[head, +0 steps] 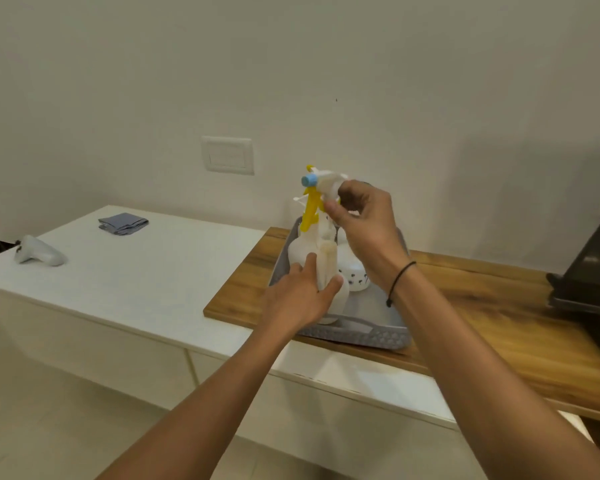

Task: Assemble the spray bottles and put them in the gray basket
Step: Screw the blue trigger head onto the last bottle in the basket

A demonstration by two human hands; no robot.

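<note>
We see our left hand (300, 296) wrapped around the lower body of a white spray bottle (326, 268), thumb on one side and fingers curled round the other, holding it upright above the near part of the gray basket (368, 336). Our right hand (364, 230) is raised over the bottle's top, its thumb and fingertips (331, 206) pinching the white spray head (328, 183), which carries a blue nozzle (308, 180) pointing left and a yellow trigger (310, 211) hanging below it. The other fingers of this hand are loosely bent. A thin black band (400, 278) circles the right wrist.

The basket sits on a wooden board (482, 306) at the left end of that board, close to the wall side, its near rim toward us. Inside it, just behind the held bottle, stands at least one more white bottle (352, 271) with small dark marks on its side; how many others lie there we cannot tell.

The board rests on the white table (136, 289). Near the table's far edge lies a folded gray cloth (122, 223), and by its left edge a white controller (39, 252). A dark object (589, 271) sits at the right end of the board.
</note>
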